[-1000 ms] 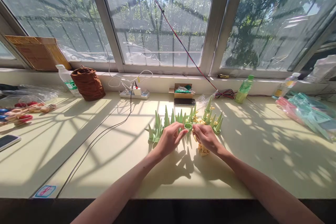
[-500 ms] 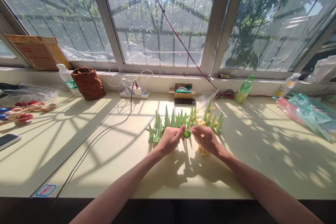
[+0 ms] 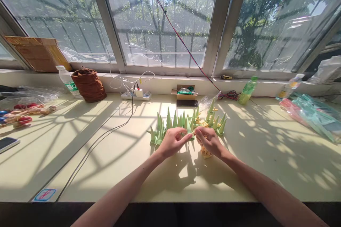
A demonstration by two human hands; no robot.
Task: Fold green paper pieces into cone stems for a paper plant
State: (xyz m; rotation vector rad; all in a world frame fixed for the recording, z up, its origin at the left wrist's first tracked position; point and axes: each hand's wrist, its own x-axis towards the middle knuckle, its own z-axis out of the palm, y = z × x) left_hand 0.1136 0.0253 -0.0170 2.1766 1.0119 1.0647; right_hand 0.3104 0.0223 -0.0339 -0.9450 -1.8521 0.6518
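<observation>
My left hand and my right hand meet at the middle of the pale table. Between their pinched fingertips stands a green plastic cone, point up. Several more green cones stand in a cluster just behind my hands, with another group of green cones to the right. Small yellow pieces lie under and beside my right hand.
On the left lie a phone, red-handled tools in plastic, a brown bag and a water bottle. A power strip, a small box, a green bottle and teal bags line the back.
The cone in my hands showed its round open base half a second ago; now it is turned point up. Both hands have stayed in place.
</observation>
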